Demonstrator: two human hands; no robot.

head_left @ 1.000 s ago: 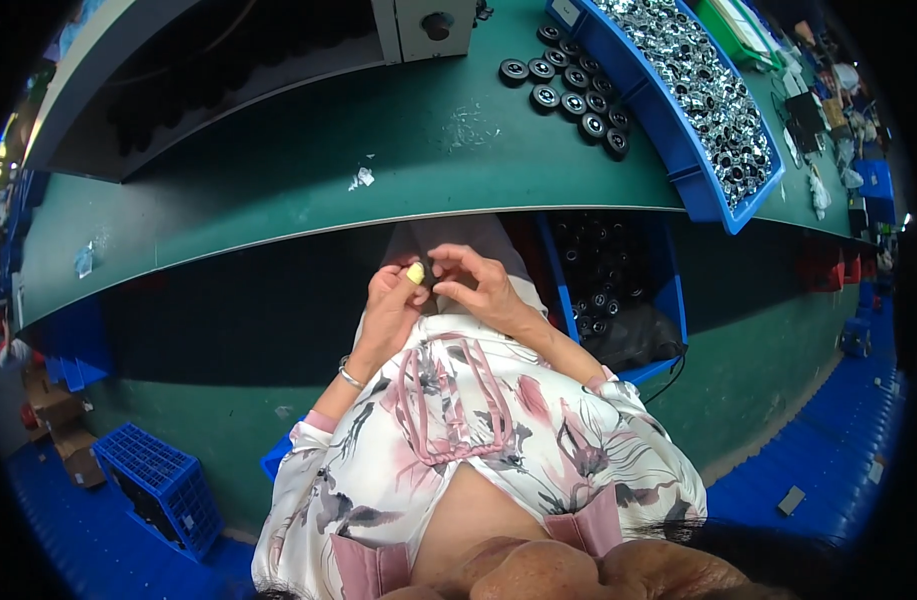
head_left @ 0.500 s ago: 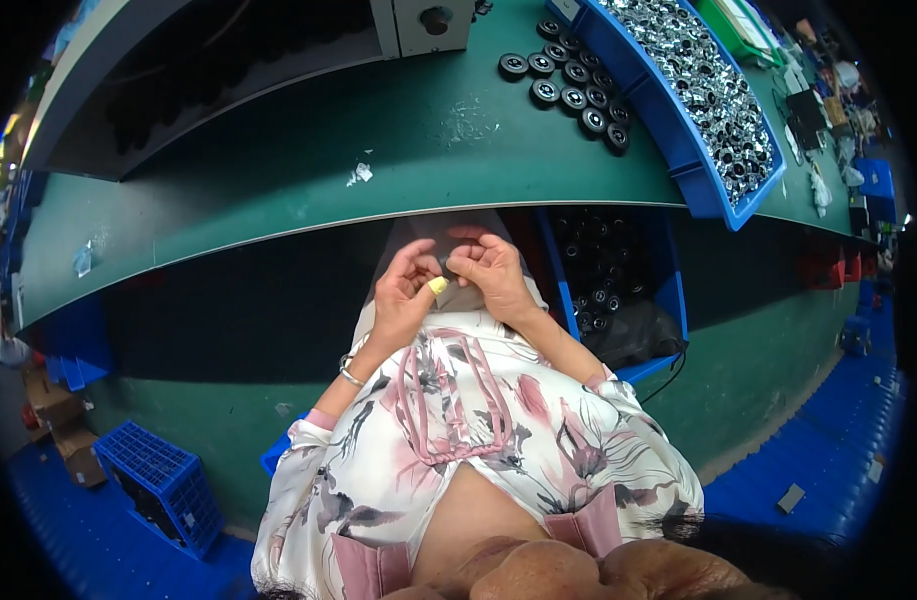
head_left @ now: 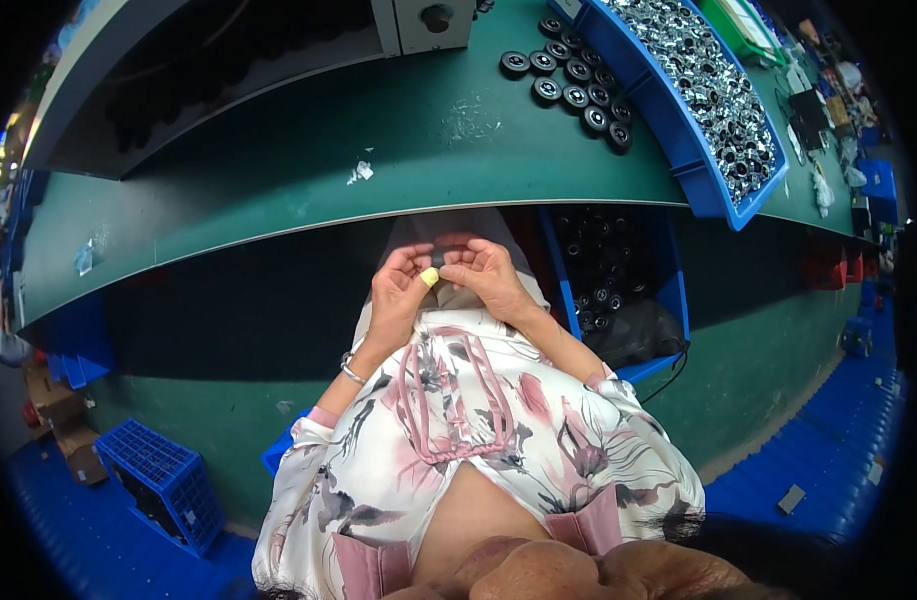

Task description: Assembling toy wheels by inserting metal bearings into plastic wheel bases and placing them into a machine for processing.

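Both hands are raised over my lap, in front of the bench edge, with the fingertips curled toward each other. My left hand [head_left: 398, 285] wears a yellow cover [head_left: 430, 276] on the thumb. Close beside it is my right hand [head_left: 486, 278], its thumb reaching to the yellow cover. The fingers of both are bent and closed in, slightly blurred. A small dark patch shows between the fingertips; whether it is a held piece, I cannot make out.
Several black wheels [head_left: 575, 97] lie on the green bench [head_left: 378, 130] beside a blue bin [head_left: 711, 195] of shiny metal parts. Below the bench, right of my hands, a blue crate [head_left: 668, 300] holds black round parts. A grey machine housing [head_left: 433, 30] stands at the back left.
My hands have come closer together, and their fingers, more spread before, now meet. The left thumb with its yellow cover has shifted slightly up and left, against the right thumb.
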